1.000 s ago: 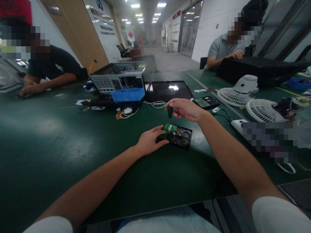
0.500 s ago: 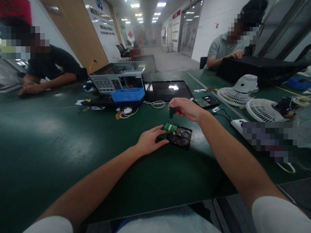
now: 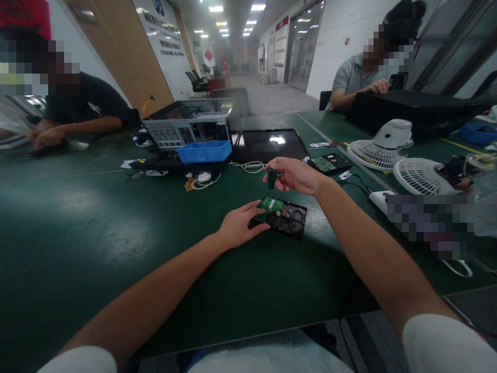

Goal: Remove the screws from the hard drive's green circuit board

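A black hard drive (image 3: 292,218) with a green circuit board (image 3: 272,203) on its upper left part lies on the green table. My left hand (image 3: 241,224) grips its left end, thumb along the near edge and fingers on the far side. Above the circuit board my right hand (image 3: 294,175) holds a screwdriver (image 3: 272,178) by its dark green handle, between thumb and fingers. The screwdriver stands nearly upright, its thin shaft pointing down at the board. Whether the tip sits in a screw is too small to tell.
Beyond the drive stand a blue plastic bin (image 3: 204,152), an open computer case (image 3: 186,129) and a black panel (image 3: 269,145). A second hard drive (image 3: 329,163), white fan parts (image 3: 375,150) and a power strip (image 3: 382,199) lie to the right. Two people sit across the table.
My right hand's fingers have shifted slightly left around the screwdriver handle. My left hand and the hard drive have stayed put. The hands of the person at left have moved a little.
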A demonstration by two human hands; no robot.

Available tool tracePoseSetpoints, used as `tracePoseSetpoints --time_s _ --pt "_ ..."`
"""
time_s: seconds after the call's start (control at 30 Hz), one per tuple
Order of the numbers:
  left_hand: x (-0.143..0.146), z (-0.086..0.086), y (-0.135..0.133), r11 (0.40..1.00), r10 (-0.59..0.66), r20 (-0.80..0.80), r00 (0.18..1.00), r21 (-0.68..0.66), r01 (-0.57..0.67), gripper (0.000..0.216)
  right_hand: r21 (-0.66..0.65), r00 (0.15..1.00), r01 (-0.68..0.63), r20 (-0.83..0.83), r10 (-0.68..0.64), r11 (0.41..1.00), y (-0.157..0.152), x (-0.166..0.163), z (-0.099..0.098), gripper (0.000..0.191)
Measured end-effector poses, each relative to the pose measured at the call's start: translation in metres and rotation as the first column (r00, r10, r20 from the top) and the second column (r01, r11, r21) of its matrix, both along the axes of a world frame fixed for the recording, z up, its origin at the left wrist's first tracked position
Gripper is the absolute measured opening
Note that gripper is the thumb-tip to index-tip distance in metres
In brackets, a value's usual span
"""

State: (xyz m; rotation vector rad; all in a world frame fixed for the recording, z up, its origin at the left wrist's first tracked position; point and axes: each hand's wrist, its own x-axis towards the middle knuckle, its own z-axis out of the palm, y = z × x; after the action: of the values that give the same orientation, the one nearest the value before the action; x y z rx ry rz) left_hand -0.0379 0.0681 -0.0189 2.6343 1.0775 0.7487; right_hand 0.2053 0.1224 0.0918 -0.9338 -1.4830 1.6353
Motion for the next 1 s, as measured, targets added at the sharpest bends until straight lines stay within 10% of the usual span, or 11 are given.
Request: tracePoseSetpoints --time_s 1.0 --pt "0.0005 -0.0015 0.0000 1.000 -0.006 0.015 1.000 -0.004 0.006 0.051 0.153 0.997 0.011 0.077 -0.023 0.988 -0.0016 -0.0011 0.0006 0.023"
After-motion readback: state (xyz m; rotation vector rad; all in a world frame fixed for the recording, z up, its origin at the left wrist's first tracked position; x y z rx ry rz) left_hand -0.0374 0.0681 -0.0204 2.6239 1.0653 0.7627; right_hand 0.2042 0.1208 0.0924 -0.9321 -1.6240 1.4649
